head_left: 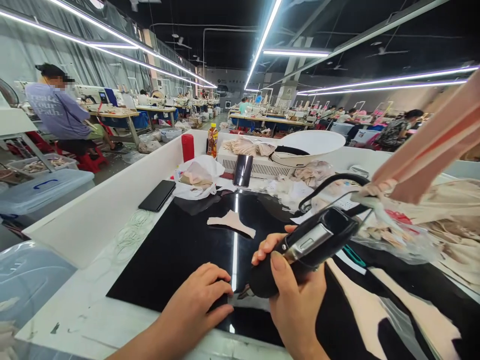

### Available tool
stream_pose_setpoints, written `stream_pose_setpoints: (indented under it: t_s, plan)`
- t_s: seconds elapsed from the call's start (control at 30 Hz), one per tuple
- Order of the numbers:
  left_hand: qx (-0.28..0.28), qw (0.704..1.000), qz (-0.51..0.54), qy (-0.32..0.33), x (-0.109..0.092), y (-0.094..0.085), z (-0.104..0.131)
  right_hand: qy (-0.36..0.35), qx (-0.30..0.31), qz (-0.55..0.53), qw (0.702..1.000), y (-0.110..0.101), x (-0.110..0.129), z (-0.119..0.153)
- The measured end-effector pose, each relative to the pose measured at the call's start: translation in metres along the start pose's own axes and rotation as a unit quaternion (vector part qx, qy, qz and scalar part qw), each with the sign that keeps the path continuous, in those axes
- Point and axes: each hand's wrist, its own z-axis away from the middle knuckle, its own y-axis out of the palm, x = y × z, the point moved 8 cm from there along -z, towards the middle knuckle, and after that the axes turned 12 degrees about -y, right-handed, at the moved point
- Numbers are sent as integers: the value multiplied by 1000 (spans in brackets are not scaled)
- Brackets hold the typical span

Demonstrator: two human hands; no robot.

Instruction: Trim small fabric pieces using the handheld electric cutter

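Note:
My right hand [298, 295] is wrapped around a black handheld power tool [311, 242] with a silver metal plate. The tool tilts, its rounded black end low over the glossy black board [165, 260]. A pink fabric strip [420, 145] is tied at the tool's upper end. My left hand [200, 297] rests at the board's near edge, fingers curled towards the thumb; what lies between them is dark and unclear. A thin translucent strip [255, 302] shows between my hands. Beyond them lies a beige cut fabric piece [231, 221].
A phone [157, 195], a plastic bag [200, 177] and a red cylinder [188, 147] stand towards the left wall. A drink bottle [212, 141] is behind. Beige cut pieces [356, 295] and bagged fabric [397, 230] lie right. A person [60, 110] sits left, away from the table.

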Motion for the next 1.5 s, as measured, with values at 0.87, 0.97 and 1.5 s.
stream_pose_setpoints:
  t_s: [0.87, 0.97, 1.5]
  plan:
    - [-30, 997, 69, -25, 5, -4, 3, -31, 17, -11, 999, 9, -3, 4]
    - [-29, 996, 74, -29, 6, -3, 2, -24, 17, -10, 1000, 8, -4, 4]
    - [-10, 996, 80, -37, 8, 2, 2, -13, 31, -42, 999, 7, -5, 8]
